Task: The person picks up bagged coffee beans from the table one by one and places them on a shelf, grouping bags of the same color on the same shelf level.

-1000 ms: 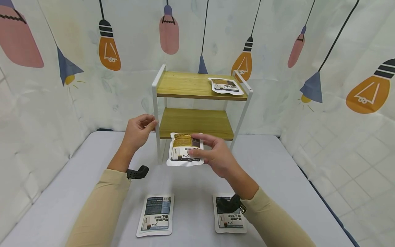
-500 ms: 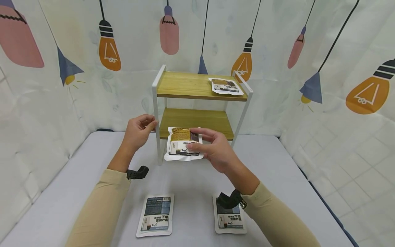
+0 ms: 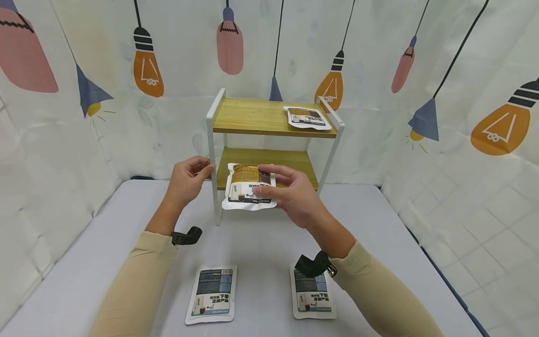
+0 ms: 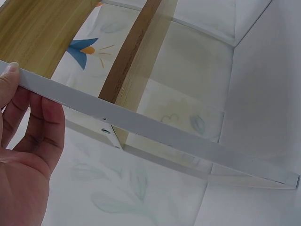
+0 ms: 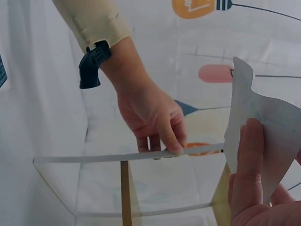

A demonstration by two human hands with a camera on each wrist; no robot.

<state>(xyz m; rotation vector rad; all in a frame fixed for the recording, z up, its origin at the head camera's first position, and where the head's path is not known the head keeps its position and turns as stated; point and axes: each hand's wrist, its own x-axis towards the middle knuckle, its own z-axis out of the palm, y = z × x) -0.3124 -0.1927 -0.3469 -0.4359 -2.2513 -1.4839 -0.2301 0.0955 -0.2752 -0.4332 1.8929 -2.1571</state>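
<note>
Plainly, in the head view, both hands are busy at a small two-tier shelf with yellow-brown wooden boards (image 3: 252,112) and a white frame. The left hand (image 3: 188,180) pinches the white left post (image 3: 212,149) between thumb and fingers. The right hand (image 3: 299,199) holds a flat white pouch with a gold-and-white printed label (image 3: 244,189) by its right side, thumb on the label. This pouch hangs in front of the lower board (image 3: 290,157), partly covering it; whether it touches the board I cannot tell. A second white pouch with a brown-and-white label (image 3: 308,118) lies on the upper board, near its right end. Two white pouches with blue-and-white labels lie on the pale table (image 3: 261,290): one on the left (image 3: 211,292), one on the right (image 3: 312,299), the latter partly hidden by a black wrist strap (image 3: 313,266). Behind stands a pale backdrop printed with hanging lamps (image 3: 181,121).

From the left wrist, the thumb presses the near face of the post while the fingers curl at its edge, between the two boards.

From the right wrist, the held pouch shows its plain, greyish back, bent, with fingers of the right hand against it. Beyond, the left hand grips the post.
</note>
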